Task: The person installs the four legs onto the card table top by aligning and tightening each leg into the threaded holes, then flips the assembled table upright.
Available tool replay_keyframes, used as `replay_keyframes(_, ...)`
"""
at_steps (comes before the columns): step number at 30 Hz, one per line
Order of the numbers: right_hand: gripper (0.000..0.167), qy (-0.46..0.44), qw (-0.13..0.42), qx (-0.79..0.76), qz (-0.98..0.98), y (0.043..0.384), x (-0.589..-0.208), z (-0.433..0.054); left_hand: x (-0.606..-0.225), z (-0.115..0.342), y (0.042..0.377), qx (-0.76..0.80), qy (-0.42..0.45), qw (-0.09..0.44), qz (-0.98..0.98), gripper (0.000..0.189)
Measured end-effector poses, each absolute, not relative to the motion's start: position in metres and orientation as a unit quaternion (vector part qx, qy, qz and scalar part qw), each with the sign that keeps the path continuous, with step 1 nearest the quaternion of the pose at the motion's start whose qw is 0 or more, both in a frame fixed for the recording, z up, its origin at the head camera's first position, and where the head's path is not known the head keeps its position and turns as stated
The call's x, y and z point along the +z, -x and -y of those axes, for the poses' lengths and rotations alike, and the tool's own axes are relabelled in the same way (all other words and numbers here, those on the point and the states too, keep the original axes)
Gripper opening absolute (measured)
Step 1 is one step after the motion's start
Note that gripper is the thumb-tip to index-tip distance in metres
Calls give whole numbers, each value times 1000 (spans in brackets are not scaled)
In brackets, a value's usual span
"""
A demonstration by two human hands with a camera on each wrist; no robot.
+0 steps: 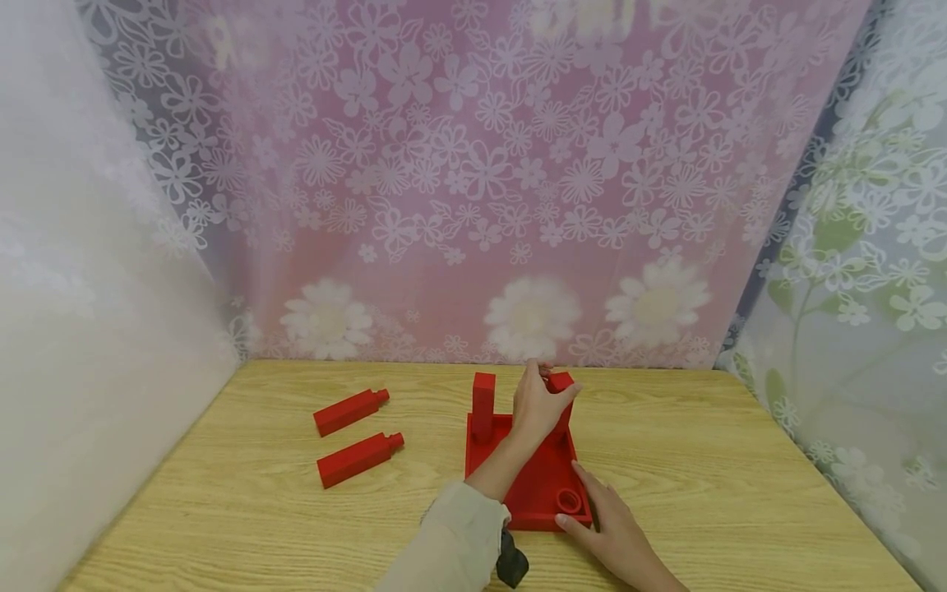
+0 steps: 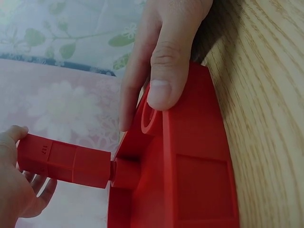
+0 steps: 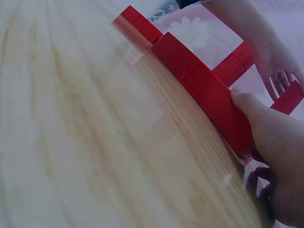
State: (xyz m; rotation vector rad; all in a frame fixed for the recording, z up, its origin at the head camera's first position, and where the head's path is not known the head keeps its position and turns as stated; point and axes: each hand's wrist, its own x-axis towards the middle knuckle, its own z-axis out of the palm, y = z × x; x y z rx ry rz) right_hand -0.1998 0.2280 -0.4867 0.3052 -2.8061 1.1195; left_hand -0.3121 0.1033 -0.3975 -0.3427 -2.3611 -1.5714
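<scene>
A square, low-walled red tray (image 1: 527,485) lies on the table, a ring-shaped socket (image 1: 568,501) in its near right corner. My left hand (image 1: 538,404) reaches across it and grips the top of a red square post (image 2: 71,161) upright in the far right corner. At the post's lower end, a thin gap shows above its socket (image 2: 126,174). A second red post (image 1: 483,407) stands in the far left corner. My right hand (image 1: 614,526) holds the tray at its near right corner, thumb (image 3: 247,102) against the front wall and fingers along the right side.
Two more red posts with narrow round ends lie left of the tray, one farther back (image 1: 348,413) and one nearer (image 1: 358,461). The wood-grain table (image 1: 222,501) is bordered by flowered cloth (image 1: 444,205) at the back and sides.
</scene>
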Motion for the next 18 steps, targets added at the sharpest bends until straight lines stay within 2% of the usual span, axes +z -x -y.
replay_keyframes(7,83,-100,55,366,924,200,-487,-228,-397,-101,312,-570,117,125,804,42)
replay_keyframes(18,82,-104,64,365,923,200,-489,-228,-395,-100,310,-563,145,132,803,31)
